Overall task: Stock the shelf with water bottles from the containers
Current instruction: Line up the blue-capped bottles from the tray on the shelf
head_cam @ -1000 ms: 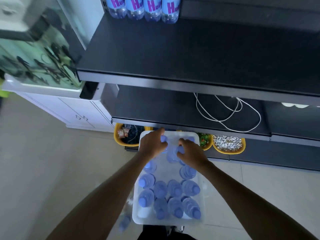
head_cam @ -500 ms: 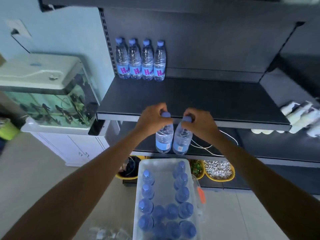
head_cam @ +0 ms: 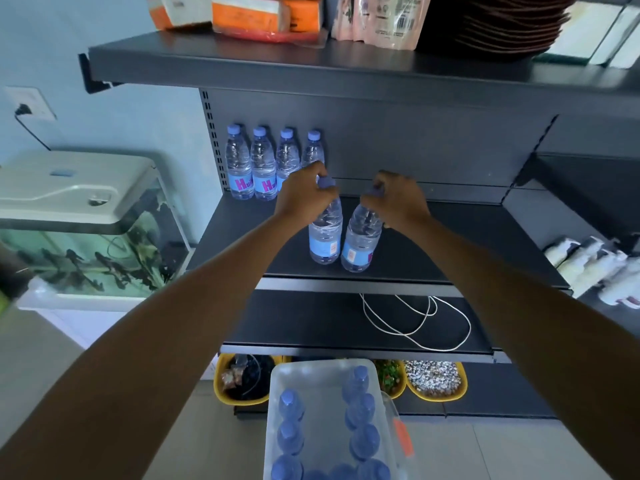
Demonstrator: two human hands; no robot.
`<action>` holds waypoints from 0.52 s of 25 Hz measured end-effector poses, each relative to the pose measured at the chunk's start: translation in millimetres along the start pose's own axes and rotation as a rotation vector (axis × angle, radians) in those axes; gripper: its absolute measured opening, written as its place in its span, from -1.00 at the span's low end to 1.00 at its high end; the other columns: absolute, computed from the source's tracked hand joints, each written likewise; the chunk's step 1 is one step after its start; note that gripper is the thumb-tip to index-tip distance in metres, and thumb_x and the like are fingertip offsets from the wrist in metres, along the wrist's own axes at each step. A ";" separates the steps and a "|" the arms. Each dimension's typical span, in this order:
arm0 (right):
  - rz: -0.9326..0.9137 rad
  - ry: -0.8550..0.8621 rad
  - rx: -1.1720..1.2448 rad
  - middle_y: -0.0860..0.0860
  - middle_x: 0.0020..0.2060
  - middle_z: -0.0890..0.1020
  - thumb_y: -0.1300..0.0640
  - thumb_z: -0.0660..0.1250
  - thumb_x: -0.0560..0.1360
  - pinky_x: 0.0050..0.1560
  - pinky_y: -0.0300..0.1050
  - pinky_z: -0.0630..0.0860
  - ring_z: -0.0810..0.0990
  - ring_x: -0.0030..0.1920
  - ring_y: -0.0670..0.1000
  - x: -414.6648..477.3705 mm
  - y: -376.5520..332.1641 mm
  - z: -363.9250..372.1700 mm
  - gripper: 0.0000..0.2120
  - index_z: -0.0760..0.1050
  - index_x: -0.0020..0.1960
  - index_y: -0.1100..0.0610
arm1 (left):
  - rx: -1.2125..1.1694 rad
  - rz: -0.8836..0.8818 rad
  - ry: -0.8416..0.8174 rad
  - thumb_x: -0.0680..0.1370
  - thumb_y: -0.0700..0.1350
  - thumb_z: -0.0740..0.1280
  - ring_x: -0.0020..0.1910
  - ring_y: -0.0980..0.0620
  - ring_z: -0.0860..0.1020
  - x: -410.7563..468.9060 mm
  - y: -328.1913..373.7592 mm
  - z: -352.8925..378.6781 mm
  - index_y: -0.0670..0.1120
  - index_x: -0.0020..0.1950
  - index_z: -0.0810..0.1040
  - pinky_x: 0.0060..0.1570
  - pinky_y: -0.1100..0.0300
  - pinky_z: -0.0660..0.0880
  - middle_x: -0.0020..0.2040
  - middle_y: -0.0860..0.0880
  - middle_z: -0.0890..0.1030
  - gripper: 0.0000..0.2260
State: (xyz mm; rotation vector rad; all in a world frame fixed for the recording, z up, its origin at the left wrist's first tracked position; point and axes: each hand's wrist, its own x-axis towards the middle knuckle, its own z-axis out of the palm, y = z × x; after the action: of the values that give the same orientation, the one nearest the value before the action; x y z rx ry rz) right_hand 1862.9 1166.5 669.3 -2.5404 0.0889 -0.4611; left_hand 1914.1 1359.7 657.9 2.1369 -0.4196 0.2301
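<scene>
My left hand (head_cam: 304,194) grips a water bottle (head_cam: 325,233) by its neck, just under the blue cap. My right hand (head_cam: 398,199) grips a second water bottle (head_cam: 360,242) the same way. Both bottles are side by side over the front part of the dark middle shelf (head_cam: 450,247); whether they touch it I cannot tell. Several bottles with pink-lettered labels (head_cam: 263,164) stand in a row at the shelf's back left. On the floor below, a clear plastic container (head_cam: 325,379) holds several more blue-capped bottles.
A top shelf (head_cam: 311,69) carries orange packs and pink pouches. The lower shelf holds a white cable (head_cam: 415,320). Yellow bowls (head_cam: 436,381) sit under it. A fish tank (head_cam: 83,230) stands to the left. White bottles (head_cam: 595,265) lie on the shelf at right.
Both hands took a bottle each from the container, lifted them past the shelf edge and brought them over the middle shelf. The view tilted upward.
</scene>
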 end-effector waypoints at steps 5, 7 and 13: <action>0.034 -0.013 -0.234 0.07 -0.18 0.61 -0.06 0.36 0.53 -0.12 0.03 0.64 0.63 -0.16 0.12 31.6 1.3 17.7 -0.72 0.52 -0.01 0.16 | 0.069 0.061 -0.047 0.42 -0.05 0.40 -0.29 -0.07 0.54 26.0 -31.6 12.5 -0.08 -0.02 0.54 -0.28 0.14 0.42 -0.26 0.00 0.57 -0.81; 0.046 -0.053 -0.427 0.08 -0.20 0.57 -0.14 0.35 0.53 -0.10 0.01 0.60 0.61 -0.13 0.12 48.1 -4.9 16.4 -0.65 0.52 -0.03 0.17 | 0.119 0.086 -0.059 0.45 -0.03 0.37 -0.14 -0.11 0.58 40.9 -36.4 13.0 -0.07 0.02 0.57 -0.16 0.12 0.48 -0.07 -0.05 0.56 -0.81; 0.138 -0.096 -0.642 0.06 -0.36 0.47 -0.34 0.18 0.57 -0.16 -0.09 0.42 0.55 -0.21 0.12 64.8 -9.2 18.7 -0.42 0.57 -0.11 0.19 | 0.123 0.239 -0.131 0.39 0.06 0.17 -0.11 -0.16 0.58 44.3 -36.7 37.6 0.05 -0.08 0.52 -0.10 -0.09 0.58 -0.16 -0.05 0.60 -0.79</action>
State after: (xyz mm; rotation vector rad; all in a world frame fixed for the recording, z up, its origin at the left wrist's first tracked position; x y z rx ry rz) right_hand 1929.8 1173.6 679.3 -3.1479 0.4347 -0.2827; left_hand 1969.3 1338.5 622.9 2.2286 -0.7566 0.2576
